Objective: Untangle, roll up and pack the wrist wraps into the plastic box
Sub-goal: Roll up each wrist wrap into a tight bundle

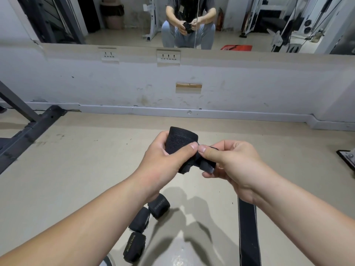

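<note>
Four rolled wrist wraps are counted: one held roll [179, 143] and three on the floor, namely a far roll [159, 206], a middle roll [139, 219] and a near roll [134, 247]. One unrolled strap [247, 227] is seen lying flat. Two hands are counted, the left hand [167, 156] and the right hand [230, 162]. Two socket plates are counted on the wall, a left plate [109, 55] and a right plate [168, 57].

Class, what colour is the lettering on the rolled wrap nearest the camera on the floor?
Dull yellow, on the black rolled wrap; the head view shows it.
</note>
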